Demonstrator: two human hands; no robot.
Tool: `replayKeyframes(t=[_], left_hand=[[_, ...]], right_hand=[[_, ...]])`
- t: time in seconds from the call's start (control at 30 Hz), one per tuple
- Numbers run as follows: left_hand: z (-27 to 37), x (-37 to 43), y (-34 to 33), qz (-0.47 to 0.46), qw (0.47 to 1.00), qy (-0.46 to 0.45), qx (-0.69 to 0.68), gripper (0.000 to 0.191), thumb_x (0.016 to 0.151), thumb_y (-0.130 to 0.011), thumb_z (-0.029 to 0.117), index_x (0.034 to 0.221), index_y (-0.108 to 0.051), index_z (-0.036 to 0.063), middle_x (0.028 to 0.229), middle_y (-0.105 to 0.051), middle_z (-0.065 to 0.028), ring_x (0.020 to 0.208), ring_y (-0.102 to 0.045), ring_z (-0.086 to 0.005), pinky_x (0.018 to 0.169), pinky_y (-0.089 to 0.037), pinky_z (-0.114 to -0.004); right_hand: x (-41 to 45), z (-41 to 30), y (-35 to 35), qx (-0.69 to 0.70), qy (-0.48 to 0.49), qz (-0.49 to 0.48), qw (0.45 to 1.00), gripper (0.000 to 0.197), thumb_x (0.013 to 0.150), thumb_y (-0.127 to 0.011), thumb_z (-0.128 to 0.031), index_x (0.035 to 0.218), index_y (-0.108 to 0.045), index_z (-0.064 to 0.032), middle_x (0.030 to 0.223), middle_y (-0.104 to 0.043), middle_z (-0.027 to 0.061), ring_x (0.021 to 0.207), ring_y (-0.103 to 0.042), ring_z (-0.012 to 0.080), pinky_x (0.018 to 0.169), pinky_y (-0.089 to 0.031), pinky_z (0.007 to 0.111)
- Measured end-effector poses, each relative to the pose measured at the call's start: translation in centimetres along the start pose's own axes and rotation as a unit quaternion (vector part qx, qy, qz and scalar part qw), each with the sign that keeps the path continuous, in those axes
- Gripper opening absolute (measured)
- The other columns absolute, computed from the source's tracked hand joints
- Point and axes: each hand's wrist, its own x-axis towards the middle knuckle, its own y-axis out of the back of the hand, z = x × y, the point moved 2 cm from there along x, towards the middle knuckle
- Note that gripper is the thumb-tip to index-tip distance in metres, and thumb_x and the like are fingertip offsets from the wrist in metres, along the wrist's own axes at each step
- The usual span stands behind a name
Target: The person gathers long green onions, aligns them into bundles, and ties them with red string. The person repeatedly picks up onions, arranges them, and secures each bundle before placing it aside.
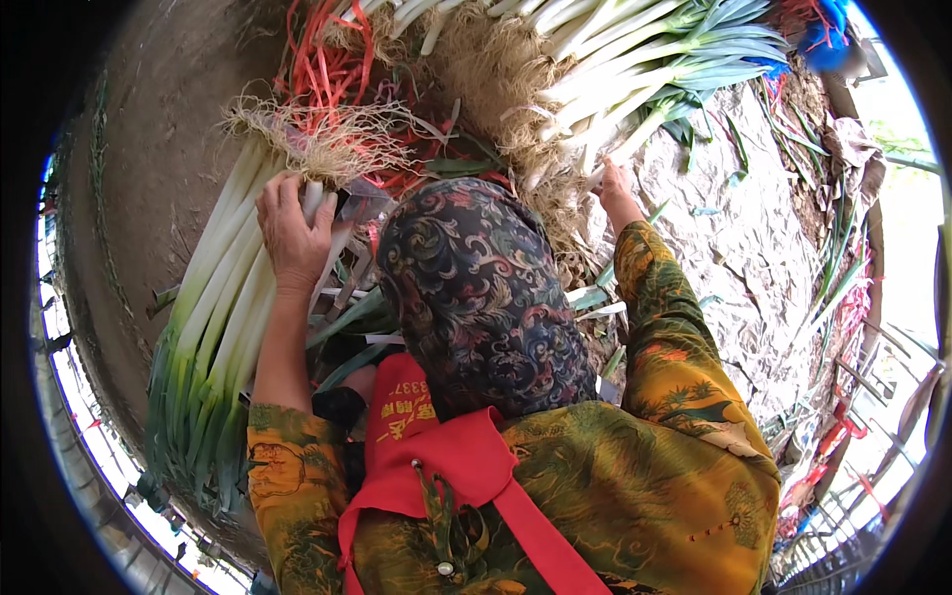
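My left hand (294, 234) is on a bundle of long-stemmed green onions (216, 297), just below their roots. Its thumb and fingers close around at least one white shaft (312, 199). The bundle's pale roots (327, 145) point away from me and its green leaves spread towards me on the left. My right hand (619, 190) pinches the white lower end of a green onion at the near edge of a larger pile (602, 82). The pile's tangled, soil-coloured roots (513, 89) face left and its leaves (721, 59) point right. The right fingertips are partly hidden.
Red plastic strips (323, 67) lie tangled beyond the left bundle. A crumpled pale sheet (714, 245) covers the ground at right, with leaf scraps on it. Bare soil (163, 134) stretches along the left. My patterned trouser leg (483, 297) and red apron (439, 468) fill the near middle.
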Motion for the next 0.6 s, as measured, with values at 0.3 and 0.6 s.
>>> replayKeyframes(t=[0.3,0.6], left_hand=[[-0.6,-0.4,0.2,-0.003,0.999,0.014,-0.037,0.044,0.080,-0.070,0.029,0.113,-0.056,0.0034,0.122,-0.051,-0.0147,0.113,-0.045,-0.0371,0.098,-0.036,-0.046],[-0.8,-0.5,0.8,0.025,0.918,0.087,-0.387,0.030,0.089,-0.063,0.010,0.117,-0.057,0.0027,0.101,-0.061,-0.0067,0.095,-0.058,-0.0162,0.086,-0.047,-0.030]], right_hand=[[-11.1,-1.0,10.0,-0.073,0.041,-0.103,0.991,0.026,0.092,-0.057,-0.029,0.089,-0.052,-0.0040,0.065,-0.049,0.0067,0.051,-0.049,0.0205,0.047,-0.044,0.038],[-36.1,-13.3,7.3,0.486,-0.267,-0.428,0.714,0.021,0.099,-0.049,-0.022,0.080,-0.045,-0.0126,0.062,-0.038,-0.0079,0.051,-0.038,0.0040,0.052,-0.037,0.024]])
